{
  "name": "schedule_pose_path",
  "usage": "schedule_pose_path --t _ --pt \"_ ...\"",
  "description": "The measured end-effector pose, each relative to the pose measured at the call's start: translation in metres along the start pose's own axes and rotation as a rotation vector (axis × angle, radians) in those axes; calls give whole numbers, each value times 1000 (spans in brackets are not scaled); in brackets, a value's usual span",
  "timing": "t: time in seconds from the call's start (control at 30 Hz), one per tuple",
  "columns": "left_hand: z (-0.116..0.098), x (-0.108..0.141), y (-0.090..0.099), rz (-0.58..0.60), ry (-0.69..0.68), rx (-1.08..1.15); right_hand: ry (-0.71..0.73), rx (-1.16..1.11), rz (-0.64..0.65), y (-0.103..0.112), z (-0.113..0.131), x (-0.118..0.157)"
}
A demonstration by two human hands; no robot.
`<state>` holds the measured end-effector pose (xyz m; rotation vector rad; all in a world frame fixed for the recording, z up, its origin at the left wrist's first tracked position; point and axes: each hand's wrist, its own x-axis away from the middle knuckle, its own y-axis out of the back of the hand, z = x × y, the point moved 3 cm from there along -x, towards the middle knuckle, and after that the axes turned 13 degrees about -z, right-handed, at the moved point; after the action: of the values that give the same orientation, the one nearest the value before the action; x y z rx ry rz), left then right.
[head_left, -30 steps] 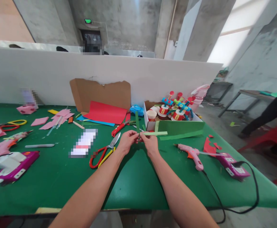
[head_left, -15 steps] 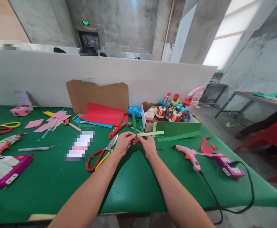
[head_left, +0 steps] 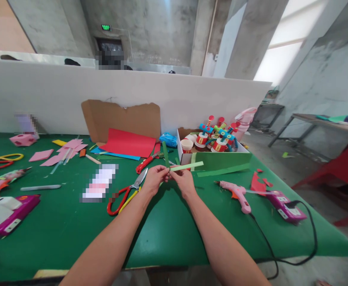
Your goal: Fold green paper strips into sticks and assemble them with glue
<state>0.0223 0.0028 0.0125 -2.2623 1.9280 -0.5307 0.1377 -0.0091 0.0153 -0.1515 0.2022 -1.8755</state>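
Note:
My left hand (head_left: 156, 178) and my right hand (head_left: 183, 180) meet above the middle of the green table, their fingertips pinched together on green paper strips. A light green strip (head_left: 188, 165) sticks out to the right over my right hand. From the same pinch a darker green strip (head_left: 165, 154) points away from me; the strips cross where my fingers cover them. Just left of my left hand lie scissors (head_left: 129, 190) with red and yellow handles. Beyond it rests a red-handled tool (head_left: 145, 164) with a spring.
A box (head_left: 221, 160) of paper-cup figures stands behind my hands. To the right lie a pink glue gun (head_left: 235, 192) and a purple power strip (head_left: 287, 207). Red paper (head_left: 132, 142) leans by cardboard (head_left: 120, 119). Pink paper pieces (head_left: 69, 150) and another glue gun (head_left: 3, 182) are left.
The light green strip now tilts up a little at its right end, and the dark strip leans slightly further left. Both hands keep their pinch in nearly the same place.

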Motion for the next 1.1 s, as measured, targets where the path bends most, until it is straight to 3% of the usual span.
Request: schedule_pose_path --t 0.13,0.43,0.83,0.97,1.1 --pt "0 1 1 4 14 -12 11 9 2 0 0 1" --pt "2 5 -6 40 44 19 76 33 -134 3 -1 -2" --pt "3 1 -3 -21 -12 -7 83 46 -107 2 3 1" --pt "-4 -2 -1 -17 -7 47 -49 -93 33 0 0 -3" --pt "-5 0 -2 39 48 105 -244 -247 23 1 -9 -6"
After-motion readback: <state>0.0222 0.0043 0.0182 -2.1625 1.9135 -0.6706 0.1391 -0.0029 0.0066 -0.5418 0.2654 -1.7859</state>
